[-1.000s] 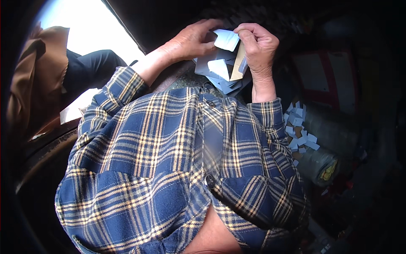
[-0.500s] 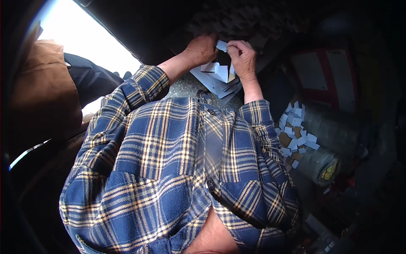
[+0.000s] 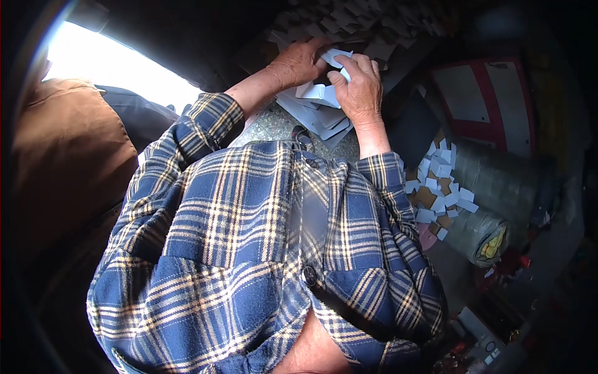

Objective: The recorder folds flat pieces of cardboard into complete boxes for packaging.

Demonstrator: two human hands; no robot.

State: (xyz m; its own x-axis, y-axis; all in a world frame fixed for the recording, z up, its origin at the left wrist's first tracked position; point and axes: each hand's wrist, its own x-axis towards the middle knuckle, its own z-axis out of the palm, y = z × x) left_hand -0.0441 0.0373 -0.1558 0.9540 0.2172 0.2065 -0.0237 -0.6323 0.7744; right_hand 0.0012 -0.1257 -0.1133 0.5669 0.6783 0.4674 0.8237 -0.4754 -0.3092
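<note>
A small folded piece of white card point(image 3: 336, 57) is held between my two hands above the stack. My left hand point(image 3: 303, 61) has its fingers closed at the card's left end, with the fingertips partly hidden. The curled fingers and thumb of my right hand point(image 3: 361, 90) pinch its right side. Below them lies a stack of flat white card sheets point(image 3: 309, 117), on a speckled grey surface point(image 3: 269, 129). Another bent white card piece point(image 3: 316, 92) rests on top of that stack, partly behind my right hand.
Many small white card pieces point(image 3: 358, 22) are heaped beyond my hands. More folded white and brown pieces point(image 3: 440, 167) lie to my right, beside a grey wrapped roll point(image 3: 492, 232). A red-and-white panel point(image 3: 492, 103) stands farther right. Brown cloth point(image 3: 75, 137) is at the left.
My right hand has turned and its fingers have spread further over the card. The held card has tilted and shifted slightly right. The view has shifted a little.
</note>
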